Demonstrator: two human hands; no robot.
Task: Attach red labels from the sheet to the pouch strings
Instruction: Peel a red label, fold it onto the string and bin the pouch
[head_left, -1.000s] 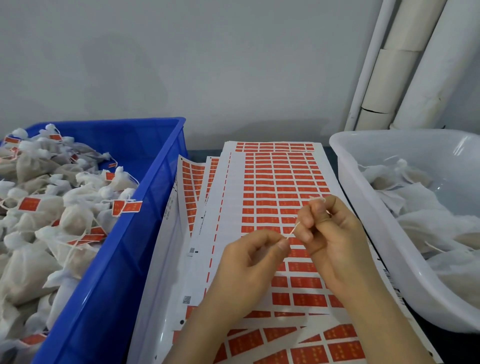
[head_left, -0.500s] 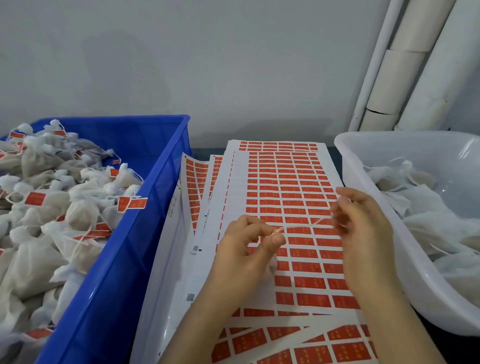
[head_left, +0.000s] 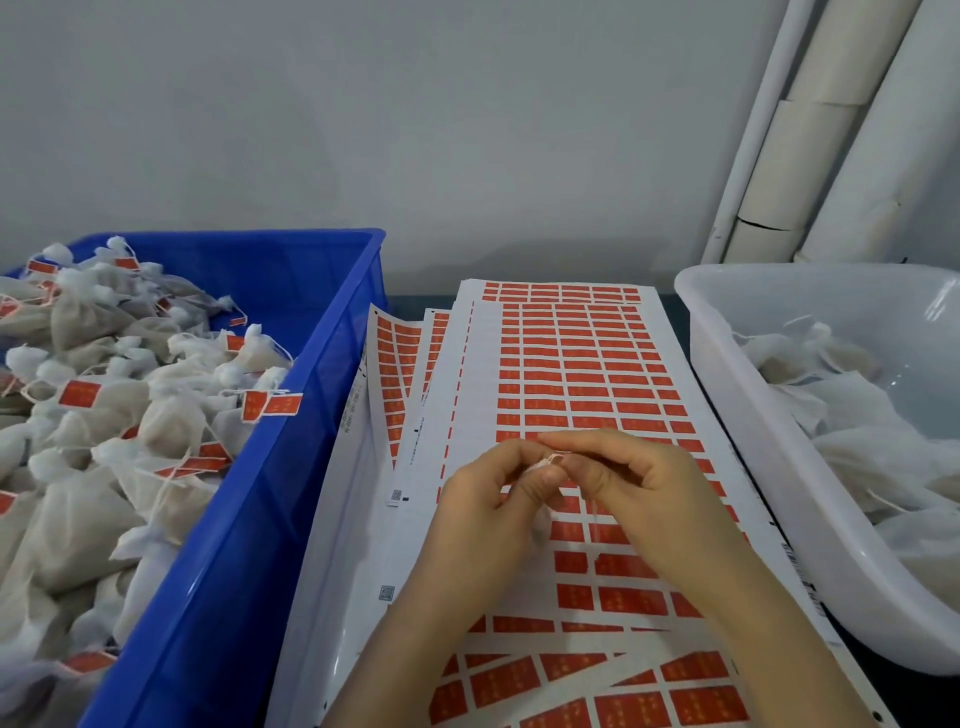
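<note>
**Two hands close on a pouch string above the label sheet**

Thumb and forefinger of the left hand (head_left: 483, 501) and of the right hand (head_left: 641, 483) pinch a thin white string (head_left: 554, 459) between them, fingertips almost touching, over the label sheet (head_left: 571, 364). Whether a red label is already caught in the pinch cannot be told, and the pouch is hidden beneath the palms. The step looks best served by keeping the string short and taut between the two pinches, so a label can fold squarely around it without sticking to skin. Both wrists angle inward from the lower edge, fingers curled. At left, tagged pouches (head_left: 104, 415) fill the blue crate (head_left: 332, 364); at right, plain pouches (head_left: 857, 447) lie in the white tub (head_left: 727, 395).
</note>
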